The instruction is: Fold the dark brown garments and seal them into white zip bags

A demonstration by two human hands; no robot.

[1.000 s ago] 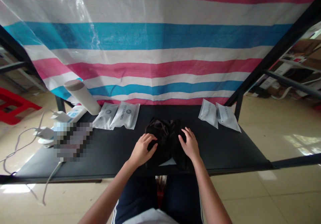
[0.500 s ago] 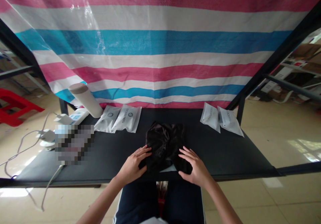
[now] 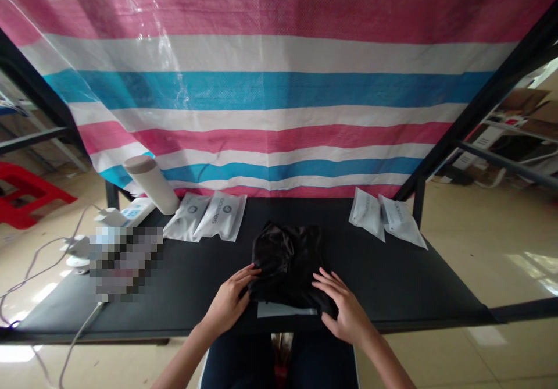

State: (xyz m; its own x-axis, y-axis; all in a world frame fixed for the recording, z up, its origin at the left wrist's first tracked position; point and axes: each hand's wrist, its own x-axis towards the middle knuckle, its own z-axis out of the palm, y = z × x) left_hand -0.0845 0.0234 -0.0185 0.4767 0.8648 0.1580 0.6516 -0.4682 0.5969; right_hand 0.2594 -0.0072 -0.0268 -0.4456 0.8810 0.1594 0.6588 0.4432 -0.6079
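Left hand [image 3: 230, 299] and right hand [image 3: 347, 309] are both lying flat and open on the black cloth's [image 3: 285, 258] near corners on the desk [image 3: 401, 275], gripping nothing.

My left grip [image 3: 229, 302] lies flat against the near left edge of the folded black cloth [image 3: 285, 255]. My right grip [image 3: 349, 313] rests spread on its near right corner. A clear bag [image 3: 283, 310] pokes out underneath, on the black bench [image 3: 414, 284]. White packets [image 3: 215, 217] lie farther back.
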